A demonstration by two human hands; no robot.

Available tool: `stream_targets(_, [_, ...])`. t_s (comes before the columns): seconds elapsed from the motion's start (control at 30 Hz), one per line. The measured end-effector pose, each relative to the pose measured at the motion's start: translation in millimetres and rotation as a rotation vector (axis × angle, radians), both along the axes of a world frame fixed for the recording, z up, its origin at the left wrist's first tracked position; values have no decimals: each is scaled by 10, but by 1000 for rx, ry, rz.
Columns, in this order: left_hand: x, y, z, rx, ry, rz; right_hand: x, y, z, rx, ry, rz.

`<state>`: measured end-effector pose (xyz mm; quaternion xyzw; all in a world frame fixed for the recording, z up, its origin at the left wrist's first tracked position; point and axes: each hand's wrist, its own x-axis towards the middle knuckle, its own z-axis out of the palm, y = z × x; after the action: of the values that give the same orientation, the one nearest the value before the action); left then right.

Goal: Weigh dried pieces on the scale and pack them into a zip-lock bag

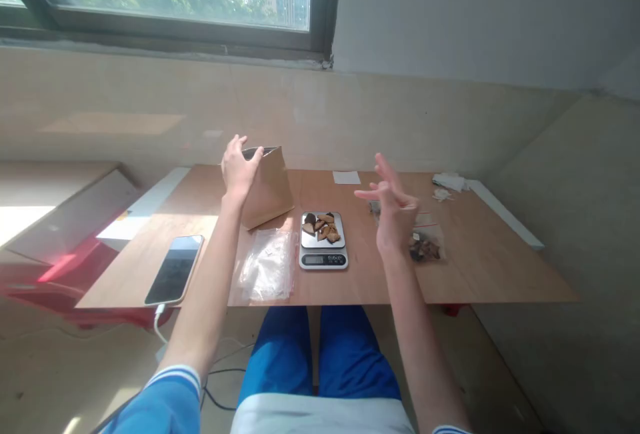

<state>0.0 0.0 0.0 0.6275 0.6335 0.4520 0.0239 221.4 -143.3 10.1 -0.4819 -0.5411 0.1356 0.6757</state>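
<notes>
My left hand (pixel 239 164) is at the top left of a brown paper bag (pixel 270 187), thumb and fingers apart near its open mouth. I cannot tell whether it touches the rim. My right hand (pixel 393 211) hangs over the table right of the scale, some fingers stretched out and others bent, with nothing seen in it. Between the hands lies a kitchen scale (pixel 323 259) with several dried mushroom pieces (pixel 327 229) on its plate. Behind my right hand, a clear zip bag of dark dried pieces (pixel 425 247) is partly hidden.
Clear plastic bags (pixel 270 266) lie left of the scale. A phone (pixel 175 271) with a white cable rests at the left front edge. A white card (pixel 347 177) and crumpled tissues (pixel 449 184) are at the back of the wooden table (pixel 490 261), before a wall.
</notes>
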Motion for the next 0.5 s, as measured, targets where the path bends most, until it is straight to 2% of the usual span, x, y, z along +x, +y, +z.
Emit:
stream_targets(0.07, [7, 107, -133, -64, 78, 27, -49, 131, -169, -126, -96, 93])
stream_targets(0.17, [34, 112, -183, -38, 111, 87, -177, 283, -270, -208, -244, 276])
stream_targets(0.3, [38, -47, -126, -59, 142, 161, -443, 513, -264, -194, -475, 346])
stream_targets(0.5, [-37, -468, -88, -188, 205, 83, -781, 826, -261, -127, -997, 372])
